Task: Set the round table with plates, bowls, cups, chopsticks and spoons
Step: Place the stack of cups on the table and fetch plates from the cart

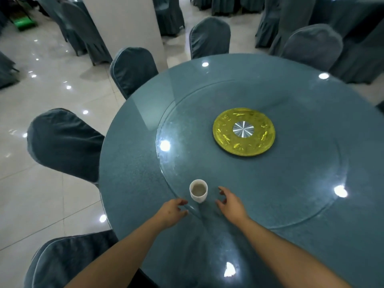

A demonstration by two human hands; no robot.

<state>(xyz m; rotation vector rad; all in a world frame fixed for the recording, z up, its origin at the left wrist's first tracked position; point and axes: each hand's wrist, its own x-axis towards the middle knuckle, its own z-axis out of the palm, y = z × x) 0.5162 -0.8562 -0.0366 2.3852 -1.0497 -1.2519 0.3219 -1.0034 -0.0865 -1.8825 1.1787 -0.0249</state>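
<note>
One white cup point(198, 190) stands alone on the tabletop point(133, 163), between two empty hands.

The cup sits at about 7 o'clock of the glass turntable point(259, 183), right on its rim, so it could tip or slide if the turntable is turned or a finger knocks it. The left hand point(171, 213) is just beside the cup at its 8 o'clock, the right hand point(229, 201) near at 4 o'clock. Both forearms reach forward; on each hand the grip is loose, fingers relaxed and lightly curved, holding nothing. No plates, bowls, chopsticks or spoons are visible yet.

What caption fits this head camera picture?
Two open hands, left hand and right hand, flank one white cup on the round table.
</note>
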